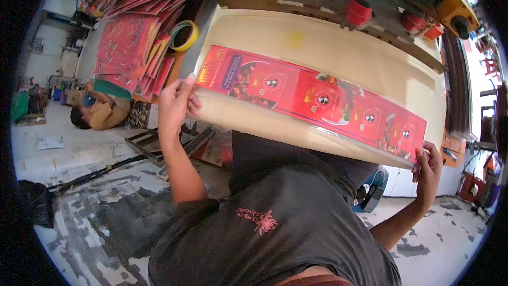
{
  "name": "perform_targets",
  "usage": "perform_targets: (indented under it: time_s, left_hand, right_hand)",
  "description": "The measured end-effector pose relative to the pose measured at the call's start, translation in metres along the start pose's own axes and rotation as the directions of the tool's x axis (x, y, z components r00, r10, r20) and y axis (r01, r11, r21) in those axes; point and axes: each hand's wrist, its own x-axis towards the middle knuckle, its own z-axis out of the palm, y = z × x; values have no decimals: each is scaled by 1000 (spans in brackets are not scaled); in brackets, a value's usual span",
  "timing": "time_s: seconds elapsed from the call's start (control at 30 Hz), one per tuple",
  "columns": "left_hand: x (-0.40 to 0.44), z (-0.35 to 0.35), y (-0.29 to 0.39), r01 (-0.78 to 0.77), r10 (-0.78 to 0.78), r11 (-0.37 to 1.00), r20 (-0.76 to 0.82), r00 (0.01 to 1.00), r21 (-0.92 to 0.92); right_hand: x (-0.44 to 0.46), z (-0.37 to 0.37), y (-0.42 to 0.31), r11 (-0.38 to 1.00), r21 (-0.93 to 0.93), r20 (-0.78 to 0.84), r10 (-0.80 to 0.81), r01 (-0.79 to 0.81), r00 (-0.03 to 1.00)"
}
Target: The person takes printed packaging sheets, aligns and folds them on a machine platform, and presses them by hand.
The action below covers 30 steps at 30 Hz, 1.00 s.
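Observation:
A long red printed sheet with food pictures and round logos stretches across my front, tilted down to the right. Its near edge has a clear, shiny border like plastic film. My left hand pinches the sheet's left corner between thumb and fingers. At the opposite end, my right hand grips the lower right corner, thumb on top. Beneath the sheet lies a pale cream board on the work surface; whether the sheet touches it I cannot tell.
A machine with red round parts and a yellow control box spans the back. Stacked red printed sheets and a yellow tape roll lie at the left. Another person is low down at far left.

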Motion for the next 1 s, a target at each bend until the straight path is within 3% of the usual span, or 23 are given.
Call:
perform_targets:
  time_s: [0.27, 0.3, 0.4, 0.43, 0.47, 0.5, 0.6, 0.77, 0.83, 0.93, 1.0]
  left_hand:
    - [19, 1, 15, -88, 87, 988, 12, 996, 124]
    - [26, 1, 8, -7, 8, 1000, -17, 1000, 21]
    - [39, 12, 7, -9, 2, 999, -151, 989, -41]
    - [44, 5, 2, -45, 39, 990, -47, 998, -132]
    - [55, 8, -7, -66, 51, 970, -69, 996, -235]
    - [57, 7, 0, -56, 79, 957, 70, 994, -285]
    - [89, 9, -20, -107, 124, 960, 52, 991, -258]
    - [124, 13, -33, -109, 149, 965, 157, 976, -240]
    - [124, 12, -26, -65, 97, 978, 157, 983, -199]
    - [101, 20, 8, -123, 145, 983, 167, 975, -140]
    - [86, 33, 27, -188, 207, 975, 182, 961, -117]
  right_hand:
    - [6, -3, -11, 997, -16, 79, -77, 79, 994]
    - [9, -2, -10, 996, -3, 65, -90, 91, 994]
    - [21, -5, -4, 987, 133, 68, -98, 88, 993]
    - [21, -5, -9, 983, 160, 78, -99, 85, 992]
    - [25, -4, -13, 976, 208, 65, -83, 68, 994]
    - [29, -5, -11, 973, 218, 72, -90, 72, 993]
    - [46, 1, -23, 970, 222, 65, -113, 96, 991]
    - [86, 3, -24, 988, 17, 91, -152, 151, 984]
    - [94, 9, -30, 985, -25, 74, -170, 172, 983]
    - [109, 9, -24, 965, -129, 63, -221, 228, 973]
    - [115, 14, -24, 907, -229, -46, -373, 354, 927]
